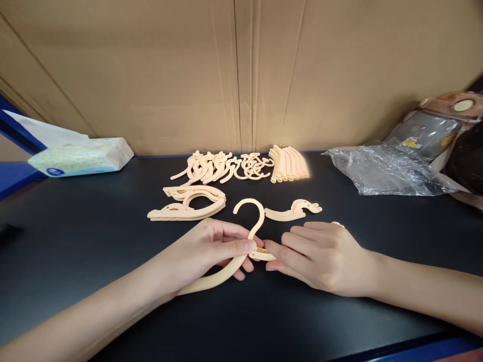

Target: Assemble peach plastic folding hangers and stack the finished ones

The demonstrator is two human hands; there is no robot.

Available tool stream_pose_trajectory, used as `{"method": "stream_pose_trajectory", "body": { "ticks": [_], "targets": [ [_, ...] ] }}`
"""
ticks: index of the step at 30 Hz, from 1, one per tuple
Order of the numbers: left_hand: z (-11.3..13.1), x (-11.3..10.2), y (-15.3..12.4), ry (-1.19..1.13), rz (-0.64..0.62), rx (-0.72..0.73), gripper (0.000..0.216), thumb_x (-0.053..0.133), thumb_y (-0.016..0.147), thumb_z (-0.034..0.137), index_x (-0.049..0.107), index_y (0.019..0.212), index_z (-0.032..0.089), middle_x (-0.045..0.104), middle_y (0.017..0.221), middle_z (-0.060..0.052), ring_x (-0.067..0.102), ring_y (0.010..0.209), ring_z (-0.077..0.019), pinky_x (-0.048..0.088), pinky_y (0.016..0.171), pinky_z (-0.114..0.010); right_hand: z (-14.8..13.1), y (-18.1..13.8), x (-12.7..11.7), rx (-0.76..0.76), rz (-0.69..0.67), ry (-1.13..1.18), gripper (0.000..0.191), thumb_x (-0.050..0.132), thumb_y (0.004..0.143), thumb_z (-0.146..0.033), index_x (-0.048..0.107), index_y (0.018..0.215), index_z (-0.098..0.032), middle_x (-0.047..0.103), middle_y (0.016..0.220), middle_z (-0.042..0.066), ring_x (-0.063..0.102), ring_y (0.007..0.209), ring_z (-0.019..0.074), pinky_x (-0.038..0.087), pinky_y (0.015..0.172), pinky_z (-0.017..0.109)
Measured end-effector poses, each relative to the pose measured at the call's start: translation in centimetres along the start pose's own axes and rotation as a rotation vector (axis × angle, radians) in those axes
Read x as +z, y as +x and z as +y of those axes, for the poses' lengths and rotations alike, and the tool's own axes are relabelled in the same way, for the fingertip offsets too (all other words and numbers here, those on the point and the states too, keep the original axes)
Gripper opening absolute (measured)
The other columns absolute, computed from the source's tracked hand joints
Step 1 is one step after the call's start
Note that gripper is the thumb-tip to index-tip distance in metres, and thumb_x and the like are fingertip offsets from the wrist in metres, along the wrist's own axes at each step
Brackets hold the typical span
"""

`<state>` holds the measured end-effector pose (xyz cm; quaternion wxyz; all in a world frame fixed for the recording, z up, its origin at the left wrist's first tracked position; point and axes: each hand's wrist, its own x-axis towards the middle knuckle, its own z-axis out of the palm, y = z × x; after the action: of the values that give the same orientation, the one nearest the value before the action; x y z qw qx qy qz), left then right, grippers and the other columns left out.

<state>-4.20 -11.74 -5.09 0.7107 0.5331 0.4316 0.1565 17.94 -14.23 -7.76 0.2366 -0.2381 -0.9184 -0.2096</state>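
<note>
My left hand (217,244) pinches a cream plastic folding hanger at its centre joint. Above my thumb the curved hook (260,216) stands up, its tip bending to the left. One hanger arm (217,278) slopes down to the left under my wrist. My right hand (328,259) grips the other hanger arm (263,255), a short pale piece with a hole near the joint; its far part is hidden by my fingers. Just beyond my hands lie folded hangers (217,201) on the left and loose hanger arms (287,215) on the right.
At the back of the black table (124,241) lie a pile of hanger arms (211,168), several loose hooks (251,168) and a row of straight pale pieces (289,163). A tissue pack (86,158) sits far left. Crumpled clear plastic (385,168) and a bag (426,133) are on the right.
</note>
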Motion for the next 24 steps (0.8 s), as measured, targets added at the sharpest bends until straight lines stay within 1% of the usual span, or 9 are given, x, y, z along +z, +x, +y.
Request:
{"method": "stream_pose_trajectory", "body": {
  "ticks": [5,9,14,19,24],
  "targets": [
    [0.16,-0.07,-0.12,-0.032,0.021,-0.036,0.018,0.067,0.084,0.030,0.076,0.097,0.021,0.075,0.079,-0.003,0.067,0.073,-0.0132,0.055,0.067,-0.019,-0.11,0.07,-0.08,0.037,-0.027,0.026,0.029,0.049,0.097,-0.034,0.066,0.083,-0.014,0.051,0.056,-0.004,0.043,0.047,0.0092,0.028,0.047,0.027],
    [-0.12,-0.08,-0.02,-0.039,0.024,-0.008,0.021,0.065,0.086,0.033,0.076,0.098,0.020,0.074,0.071,-0.004,0.066,0.065,-0.0124,0.054,0.063,-0.019,-0.16,-0.01,0.02,0.054,-0.044,0.060,0.029,0.048,0.097,-0.034,0.065,0.082,-0.015,0.052,0.057,-0.004,0.045,0.047,0.0084,0.028,0.048,0.027],
    [-0.33,-0.03,0.14,-0.053,0.020,-0.003,0.026,0.067,0.084,0.036,0.075,0.101,0.018,0.075,0.077,-0.005,0.067,0.067,-0.0143,0.054,0.063,-0.021,-0.20,-0.07,0.12,0.088,-0.065,0.100,0.031,0.048,0.097,-0.034,0.065,0.079,-0.016,0.053,0.057,-0.004,0.046,0.047,0.0088,0.028,0.048,0.027],
    [-0.11,0.03,-0.06,-0.025,0.041,-0.024,0.027,0.064,0.085,0.038,0.075,0.100,0.017,0.071,0.065,-0.004,0.065,0.061,-0.0133,0.052,0.061,-0.021,-0.18,-0.03,0.09,0.113,-0.081,0.140,0.033,0.047,0.097,-0.034,0.063,0.074,-0.016,0.054,0.057,-0.003,0.047,0.047,0.0093,0.028,0.048,0.027],
    [-0.16,-0.10,0.06,0.009,0.027,-0.034,0.030,0.064,0.085,0.039,0.074,0.102,0.016,0.070,0.063,-0.004,0.063,0.057,-0.0135,0.049,0.057,-0.021,-0.08,-0.03,0.03,0.123,-0.100,0.174,0.034,0.045,0.098,-0.034,0.065,0.077,-0.016,0.055,0.058,-0.003,0.048,0.048,0.0087,0.029,0.049,0.026]
  ]
}}
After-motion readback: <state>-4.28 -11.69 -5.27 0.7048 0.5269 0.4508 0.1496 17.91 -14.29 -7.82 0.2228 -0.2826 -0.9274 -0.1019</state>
